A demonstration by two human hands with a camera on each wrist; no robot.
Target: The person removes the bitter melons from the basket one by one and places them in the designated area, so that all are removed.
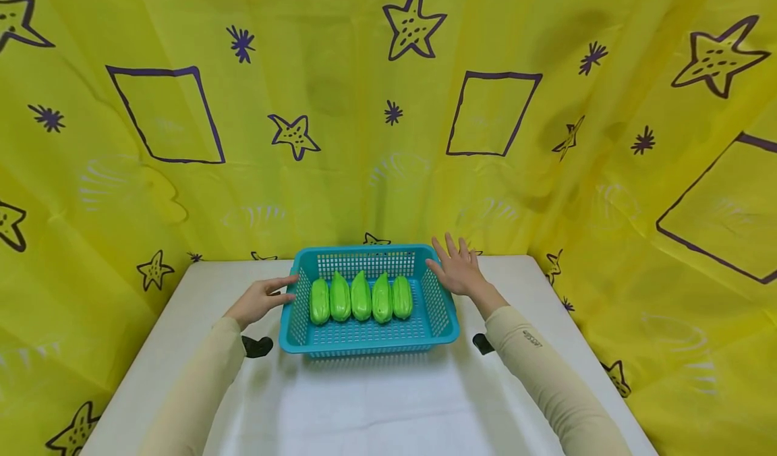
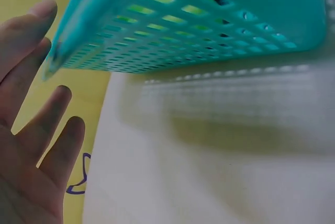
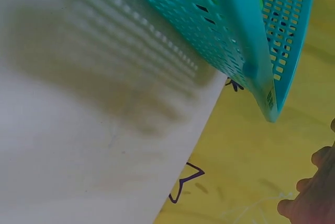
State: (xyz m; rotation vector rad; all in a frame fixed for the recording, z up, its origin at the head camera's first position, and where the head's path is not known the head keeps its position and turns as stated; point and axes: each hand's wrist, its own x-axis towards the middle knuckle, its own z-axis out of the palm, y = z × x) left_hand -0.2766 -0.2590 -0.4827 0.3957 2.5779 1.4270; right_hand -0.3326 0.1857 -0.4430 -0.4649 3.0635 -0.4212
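Observation:
A turquoise plastic basket [image 1: 370,349] with perforated walls stands on the white table. Inside it, several glossy green, elongated, ridged pieces [image 1: 361,297] lie side by side in a row; their exact kind is unclear. My left hand [image 1: 261,299] is at the basket's left rim, thumb and fingers extended and apart. In the left wrist view, the left hand [image 2: 36,145] has its fingertips close to the rim; whether they touch it I cannot tell. My right hand [image 1: 459,272] is spread by the right rim, holding nothing. The right wrist view shows the right hand's fingers [image 3: 309,190] apart from the basket [image 3: 230,30].
A yellow curtain [image 1: 352,193] with star and frame drawings surrounds the table [image 1: 370,409] at the back and both sides. A small black piece [image 1: 257,347] shows beside the left cuff, and another black piece [image 1: 483,343] beside the right cuff.

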